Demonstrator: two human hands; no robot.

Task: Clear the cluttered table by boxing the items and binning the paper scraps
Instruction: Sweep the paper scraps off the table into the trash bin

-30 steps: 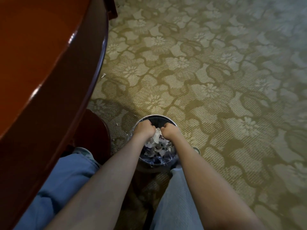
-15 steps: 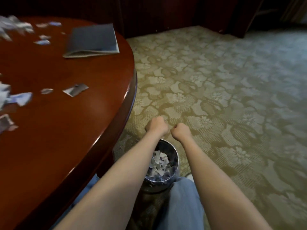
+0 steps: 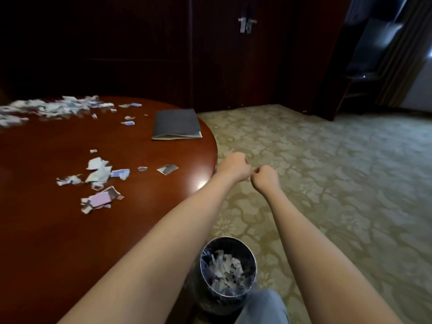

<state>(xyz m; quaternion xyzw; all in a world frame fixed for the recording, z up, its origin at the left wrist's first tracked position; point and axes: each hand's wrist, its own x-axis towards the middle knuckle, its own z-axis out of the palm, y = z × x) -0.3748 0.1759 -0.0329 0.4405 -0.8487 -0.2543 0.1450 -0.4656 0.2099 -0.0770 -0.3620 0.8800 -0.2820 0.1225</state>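
A round metal bin (image 3: 228, 244) stands on the carpet between my knees, holding white and blue paper scraps (image 3: 225, 268). My left hand (image 3: 235, 167) and my right hand (image 3: 265, 177) hang side by side in the air well above the bin, just right of the table edge. Both have their fingers curled and I see nothing in them. Torn paper scraps (image 3: 100, 176) lie on the dark red round table (image 3: 46, 242) in the middle, and a bigger heap of scraps (image 3: 46, 108) lies at the far left. A grey booklet (image 3: 176, 123) lies flat near the table's far right edge.
Patterned beige carpet (image 3: 327, 183) spreads to the right. A dark wooden door with a metal handle (image 3: 245, 23) fills the back wall. A dark chair (image 3: 364, 73) stands at the far right. My knee in blue jeans (image 3: 264, 307) is beside the bin.
My hands have risen out of the bin, where they were over the scraps, and moved up beside the table edge. My view has lifted from the floor to the table top.
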